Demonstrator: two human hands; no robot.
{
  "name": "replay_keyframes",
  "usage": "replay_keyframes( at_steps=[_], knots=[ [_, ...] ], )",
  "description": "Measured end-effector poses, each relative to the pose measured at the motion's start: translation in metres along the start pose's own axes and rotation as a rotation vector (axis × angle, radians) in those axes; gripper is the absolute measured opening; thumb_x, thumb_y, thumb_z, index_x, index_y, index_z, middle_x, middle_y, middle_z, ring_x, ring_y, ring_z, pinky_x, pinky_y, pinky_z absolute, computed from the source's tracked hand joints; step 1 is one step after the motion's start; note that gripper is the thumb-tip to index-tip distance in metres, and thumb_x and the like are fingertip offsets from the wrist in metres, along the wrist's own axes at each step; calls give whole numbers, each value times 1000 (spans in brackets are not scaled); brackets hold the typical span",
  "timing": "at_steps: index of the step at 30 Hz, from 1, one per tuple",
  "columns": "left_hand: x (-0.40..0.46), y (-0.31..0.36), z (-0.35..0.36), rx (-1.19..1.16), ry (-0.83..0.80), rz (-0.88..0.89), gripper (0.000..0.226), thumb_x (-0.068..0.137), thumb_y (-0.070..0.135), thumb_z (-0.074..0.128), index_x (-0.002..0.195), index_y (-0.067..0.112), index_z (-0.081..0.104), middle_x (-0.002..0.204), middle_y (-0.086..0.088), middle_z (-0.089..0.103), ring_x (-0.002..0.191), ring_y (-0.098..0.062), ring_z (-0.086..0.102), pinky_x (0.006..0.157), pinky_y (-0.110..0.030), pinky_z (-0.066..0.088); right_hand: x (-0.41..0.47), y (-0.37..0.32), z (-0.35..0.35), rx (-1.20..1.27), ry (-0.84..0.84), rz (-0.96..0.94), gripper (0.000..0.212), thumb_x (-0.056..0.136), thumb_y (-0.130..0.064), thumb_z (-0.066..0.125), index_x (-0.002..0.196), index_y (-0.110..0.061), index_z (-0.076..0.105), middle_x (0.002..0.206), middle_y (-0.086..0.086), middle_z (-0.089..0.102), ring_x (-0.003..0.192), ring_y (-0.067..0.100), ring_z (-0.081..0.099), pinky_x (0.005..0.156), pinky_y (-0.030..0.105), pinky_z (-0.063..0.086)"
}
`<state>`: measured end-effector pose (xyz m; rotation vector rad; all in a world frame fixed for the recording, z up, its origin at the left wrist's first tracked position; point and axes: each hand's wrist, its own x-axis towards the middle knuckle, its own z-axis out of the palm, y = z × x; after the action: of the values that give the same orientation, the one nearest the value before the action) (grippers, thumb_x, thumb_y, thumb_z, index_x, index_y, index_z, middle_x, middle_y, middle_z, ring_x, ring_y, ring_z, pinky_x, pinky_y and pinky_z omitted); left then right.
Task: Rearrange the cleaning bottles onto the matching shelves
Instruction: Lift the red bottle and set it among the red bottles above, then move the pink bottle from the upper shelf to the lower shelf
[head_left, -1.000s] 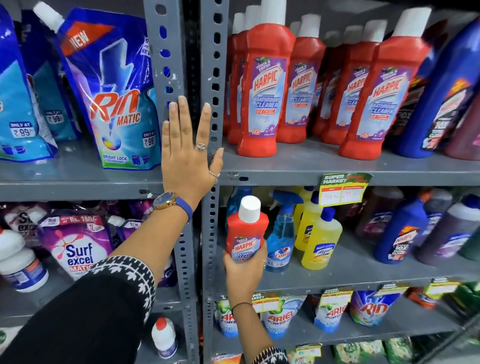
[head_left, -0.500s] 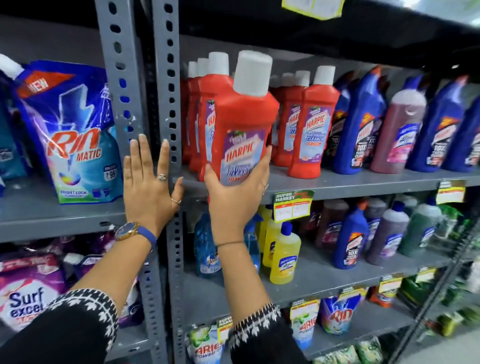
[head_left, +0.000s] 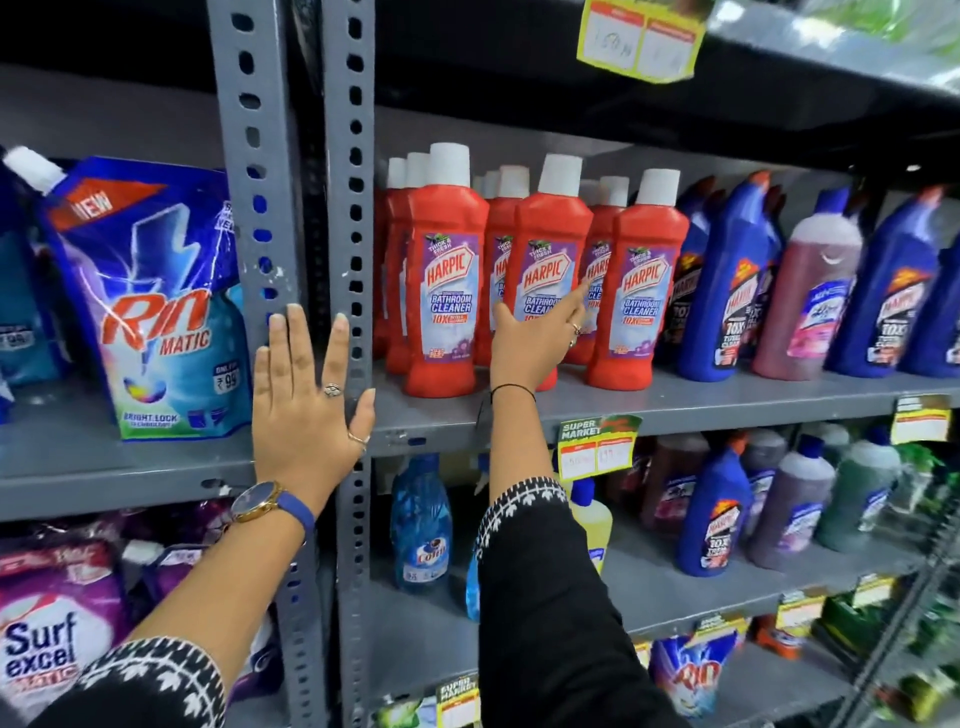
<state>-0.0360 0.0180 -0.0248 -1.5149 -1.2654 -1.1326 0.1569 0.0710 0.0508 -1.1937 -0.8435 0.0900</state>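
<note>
The red Harpic bottle, held up in the right hand half a second ago, now stands on the shelf among its matching row.

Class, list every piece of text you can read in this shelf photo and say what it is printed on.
"HARPIC BATHROOM CLEANER 10X": red bottles
"NEW", "Rin MATIC", "BRIGHT LOCK": blue pouch
"Surf excel MATIC": purple pouch
"Colin": spray bottle
"SUPER MARKET": shelf tag
"HARPIC 10X": blue bottles
Handwritten tag prices and the pink bottle's label: too blurred to read.

Red Harpic bottles crowd the shelf; bare ledge remains only along its front edge.
</note>
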Motion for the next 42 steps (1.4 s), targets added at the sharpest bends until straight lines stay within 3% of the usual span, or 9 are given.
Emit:
replay_keyframes(
  at_steps=[13, 20, 23, 26, 31, 37, 42],
  knots=[
    [-1, -1, 1, 34, -14, 1, 67, 97, 41, 31, 153, 16, 6, 153, -27, 14, 143, -36, 4, 118, -39, -2, -3, 16, 0, -20, -25, -48, 96, 73, -21, 74, 148, -6, 15, 150, 16, 29, 140, 29, 25, 112, 52, 25],
    [-1, 1, -2, 29, -28, -9, 67, 97, 41, 33, 153, 16, 7, 153, -28, 14, 143, -36, 3, 118, -38, -5, -85, 7, -28, -21, -93, -250, 86, 88, -35, 59, 150, -13, 3, 160, 2, 3, 146, 14, -2, 120, 40, 6],
    [-1, 1, -3, 24, -30, -14, 67, 97, 40, 36, 153, 15, 11, 153, -28, 15, 142, -37, 5, 118, -37, -6, -145, 33, -37, -95, -188, -385, 85, 90, -35, 56, 149, -14, -2, 159, 0, -5, 147, 17, -4, 120, 37, 2],
    [0, 2, -4, 27, -40, -15, 68, 96, 39, 38, 153, 15, 10, 153, -28, 15, 142, -38, 6, 118, -37, -6, -189, 81, -42, -179, -279, -391, 89, 87, -38, 53, 148, -19, -10, 158, -7, -16, 146, 19, -4, 119, 35, 1],
    [0, 1, -4, 42, -38, -10, 67, 96, 39, 39, 153, 13, 14, 152, -29, 17, 141, -39, 7, 118, -37, -5, -208, 158, -55, -320, -290, -78, 98, 88, -42, 58, 145, -25, -20, 156, -8, -21, 144, 9, -6, 117, 25, 0],
    [0, 1, -4, 68, -30, -5, 65, 97, 40, 37, 152, 11, 16, 151, -29, 19, 141, -39, 9, 118, -38, -4, -182, 212, -59, -419, -258, 350, 112, 72, -36, 78, 149, -10, 0, 157, 16, 10, 144, 31, 12, 113, 55, 21],
    [1, 0, -4, 82, -24, 0, 64, 98, 41, 36, 151, 11, 16, 151, -29, 21, 140, -38, 10, 117, -39, -2, -180, 249, -62, -347, -292, 535, 114, 59, -24, 88, 147, -12, 17, 148, 18, 33, 135, 37, 32, 109, 56, 28]
  ],
)
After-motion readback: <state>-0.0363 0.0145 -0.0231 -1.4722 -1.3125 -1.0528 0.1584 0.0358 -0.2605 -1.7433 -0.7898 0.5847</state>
